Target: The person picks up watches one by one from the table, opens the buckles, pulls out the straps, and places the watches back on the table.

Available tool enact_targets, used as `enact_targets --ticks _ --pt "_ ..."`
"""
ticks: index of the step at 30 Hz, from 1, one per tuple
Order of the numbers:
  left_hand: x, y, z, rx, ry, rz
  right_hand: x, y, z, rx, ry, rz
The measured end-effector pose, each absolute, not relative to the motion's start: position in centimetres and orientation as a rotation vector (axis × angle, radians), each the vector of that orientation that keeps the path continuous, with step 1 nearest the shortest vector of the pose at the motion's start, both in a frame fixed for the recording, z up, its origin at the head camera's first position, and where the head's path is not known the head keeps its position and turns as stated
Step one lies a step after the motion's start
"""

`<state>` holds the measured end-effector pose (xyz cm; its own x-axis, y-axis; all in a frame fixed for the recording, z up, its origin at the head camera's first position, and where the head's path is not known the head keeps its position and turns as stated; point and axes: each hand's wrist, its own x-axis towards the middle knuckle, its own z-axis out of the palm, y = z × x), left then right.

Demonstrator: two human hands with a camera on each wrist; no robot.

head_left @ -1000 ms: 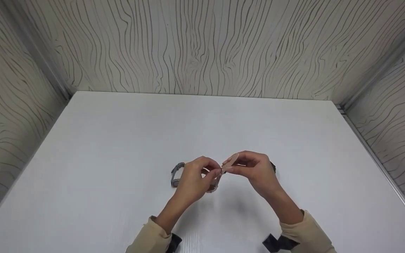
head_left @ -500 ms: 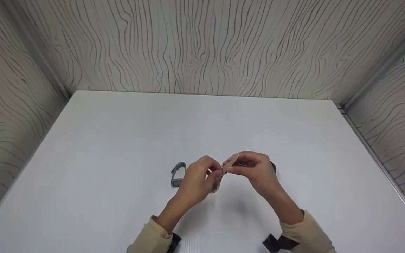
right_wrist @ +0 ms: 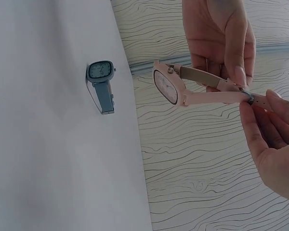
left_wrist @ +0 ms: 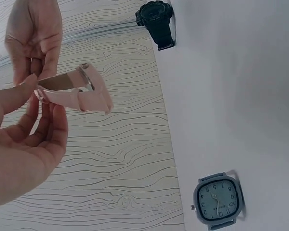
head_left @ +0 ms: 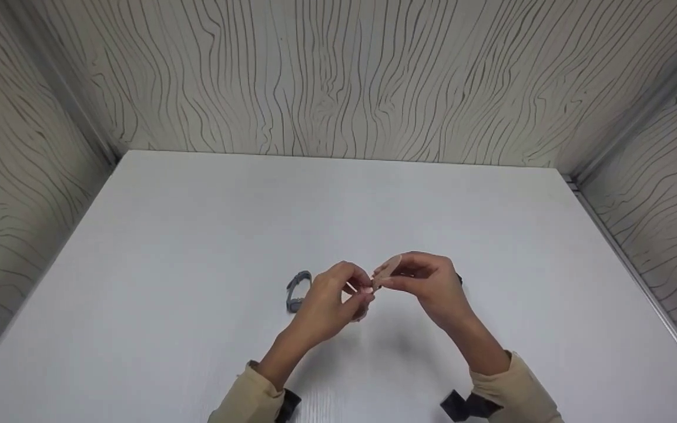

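Observation:
A pink wristwatch (right_wrist: 166,87) hangs between the two hands, its square case lower than the strap's buckle end. The left hand (head_left: 325,302) pinches the strap close to the metal buckle (right_wrist: 250,98) with thumb and fingertips. On the other side, the right hand (head_left: 435,291) holds the strap's free end (head_left: 386,270) between thumb and fingers. The two straps meet at the buckle, forming a loop, as the right wrist view shows. Most of the case is hidden behind the left hand in the head view.
A blue-grey square watch (head_left: 293,296) stands on the white table (head_left: 197,235) left of the left hand. A black watch (left_wrist: 156,21) lies beyond the right hand, nearly hidden in the head view. Wood-patterned panels (head_left: 327,76) enclose the table.
The left fingertips shift slightly around the buckle, and the thumb sits a little lower. The right hand barely moves and keeps its hold on the strap end.

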<state>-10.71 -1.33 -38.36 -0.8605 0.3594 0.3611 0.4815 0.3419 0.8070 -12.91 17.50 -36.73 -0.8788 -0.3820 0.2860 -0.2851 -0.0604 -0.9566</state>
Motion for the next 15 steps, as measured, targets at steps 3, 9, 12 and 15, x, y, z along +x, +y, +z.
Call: enact_targets --ticks 3,9,12,15 --pt "-10.72 -1.41 -38.36 -0.766 -2.476 -1.576 -12.91 17.61 -36.71 -0.767 2.114 -2.101" --pt "-10.76 -1.41 -38.29 -0.744 -2.480 -1.589 -12.99 17.69 -36.86 -0.798 2.102 -2.106" --pt "-10.83 -1.41 -38.35 -0.759 -2.472 -1.598 -13.05 17.70 -36.89 -0.789 2.083 -2.114" --pt "-10.91 -1.45 -38.47 -0.789 -2.442 -1.604 -13.08 17.77 -36.88 -0.773 2.069 -2.118"
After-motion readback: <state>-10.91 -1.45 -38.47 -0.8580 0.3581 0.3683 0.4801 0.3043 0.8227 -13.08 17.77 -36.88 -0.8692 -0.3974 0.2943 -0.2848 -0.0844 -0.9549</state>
